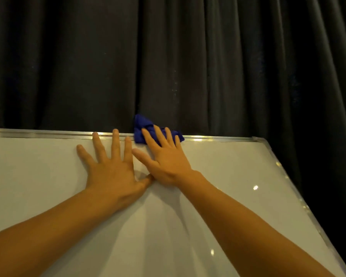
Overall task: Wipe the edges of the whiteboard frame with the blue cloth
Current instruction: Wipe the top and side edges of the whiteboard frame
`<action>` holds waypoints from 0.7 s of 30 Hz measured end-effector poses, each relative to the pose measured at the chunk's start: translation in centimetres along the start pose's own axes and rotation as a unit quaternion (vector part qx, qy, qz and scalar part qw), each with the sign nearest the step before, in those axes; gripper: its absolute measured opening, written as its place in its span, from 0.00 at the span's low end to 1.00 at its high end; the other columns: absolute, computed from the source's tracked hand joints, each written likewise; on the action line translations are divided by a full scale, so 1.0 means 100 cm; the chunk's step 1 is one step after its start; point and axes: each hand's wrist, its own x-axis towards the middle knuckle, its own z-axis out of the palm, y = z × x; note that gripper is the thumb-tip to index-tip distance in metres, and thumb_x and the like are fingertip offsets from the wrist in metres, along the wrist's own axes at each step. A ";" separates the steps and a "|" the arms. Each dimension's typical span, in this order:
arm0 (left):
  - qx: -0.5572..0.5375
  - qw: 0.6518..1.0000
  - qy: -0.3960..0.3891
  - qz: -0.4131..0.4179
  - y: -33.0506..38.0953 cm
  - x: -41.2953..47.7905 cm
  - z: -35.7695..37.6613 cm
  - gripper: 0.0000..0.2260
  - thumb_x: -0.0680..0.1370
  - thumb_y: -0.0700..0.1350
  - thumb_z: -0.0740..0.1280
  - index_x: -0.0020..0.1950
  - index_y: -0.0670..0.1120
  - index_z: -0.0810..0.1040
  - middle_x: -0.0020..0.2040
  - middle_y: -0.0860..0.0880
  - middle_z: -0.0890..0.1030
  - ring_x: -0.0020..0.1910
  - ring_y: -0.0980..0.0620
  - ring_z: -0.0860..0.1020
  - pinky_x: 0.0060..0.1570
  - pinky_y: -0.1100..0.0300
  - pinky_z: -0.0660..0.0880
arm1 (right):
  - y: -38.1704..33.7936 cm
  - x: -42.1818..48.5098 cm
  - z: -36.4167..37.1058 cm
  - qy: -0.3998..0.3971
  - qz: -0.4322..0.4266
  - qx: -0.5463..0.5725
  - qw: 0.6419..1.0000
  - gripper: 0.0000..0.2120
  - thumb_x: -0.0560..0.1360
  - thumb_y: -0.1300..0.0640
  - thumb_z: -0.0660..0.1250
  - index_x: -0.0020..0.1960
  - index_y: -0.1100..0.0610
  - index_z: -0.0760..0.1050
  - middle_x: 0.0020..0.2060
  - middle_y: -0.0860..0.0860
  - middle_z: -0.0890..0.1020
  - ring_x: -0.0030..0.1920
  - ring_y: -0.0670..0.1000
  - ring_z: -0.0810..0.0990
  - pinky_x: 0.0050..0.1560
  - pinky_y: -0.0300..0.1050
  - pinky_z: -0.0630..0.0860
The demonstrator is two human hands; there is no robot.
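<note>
The fingers (114, 144) of the left hand (112, 172) are lying spread and flat on the glossy white whiteboard panel (48, 176), holding nothing, their tips reaching up to the thin silver metal whiteboard frame (38, 133) along the top edge. Just beside them, the right hand (166, 162) is lying with its fingers (160, 136) also splayed and nearly straight, not curling into a grip but pressing down on the crumpled deep-blue cloth (142, 126). The left thumb tip is touching the heel of the right hand.

The cloth is sitting bunched on the top frame rail, roughly midway along the visible edge, part of it sticking up past the rail against the dark pleated curtain (228, 66) behind. Further right, the frame is turning at a corner (258, 139) and running down the right-hand side.

The cloth is looking soft, light and limp, so it will likely bunch or slip out under a flat palm; pinching a fold over the rail, thumb on the board face and fingertips behind the edge, would probably be keeping it in place. The frame is looking stiff and smooth, so the cloth should be gliding easily along it
</note>
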 end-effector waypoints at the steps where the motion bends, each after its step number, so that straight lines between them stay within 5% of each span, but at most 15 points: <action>1: -0.005 1.000 0.004 0.000 -0.001 0.001 0.001 0.52 0.59 0.79 0.31 0.76 0.51 0.31 0.77 0.43 0.30 0.74 0.30 0.34 0.68 0.26 0.41 | 0.009 -0.001 -0.005 0.004 -0.004 -0.013 1.000 0.39 0.72 0.23 0.41 0.79 0.38 0.44 0.81 0.46 0.46 0.79 0.53 0.38 0.74 0.53 0.31; 8: 0.004 1.000 0.020 0.016 0.024 -0.001 0.001 0.49 0.59 0.81 0.31 0.69 0.51 0.22 0.76 0.44 0.27 0.73 0.31 0.30 0.69 0.28 0.37 | 0.148 -0.041 -0.056 -0.004 0.101 -0.037 0.994 0.39 0.73 0.27 0.40 0.80 0.43 0.43 0.81 0.48 0.44 0.79 0.52 0.37 0.78 0.55 0.36; 15: 0.003 1.000 -0.002 -0.028 0.160 0.021 0.006 0.54 0.58 0.79 0.30 0.77 0.49 0.33 0.77 0.43 0.31 0.74 0.30 0.33 0.69 0.29 0.39 | 0.171 -0.033 -0.055 0.011 -0.050 -0.015 0.999 0.39 0.74 0.25 0.41 0.80 0.43 0.47 0.81 0.48 0.49 0.80 0.51 0.43 0.76 0.49 0.36; 21: -0.018 1.000 0.004 -0.001 0.212 0.023 0.024 0.51 0.58 0.81 0.31 0.72 0.51 0.24 0.75 0.45 0.26 0.73 0.32 0.30 0.69 0.28 0.37 | 0.304 -0.062 -0.092 0.013 0.114 -0.020 0.993 0.34 0.79 0.32 0.47 0.80 0.44 0.44 0.81 0.49 0.47 0.80 0.51 0.42 0.76 0.50 0.37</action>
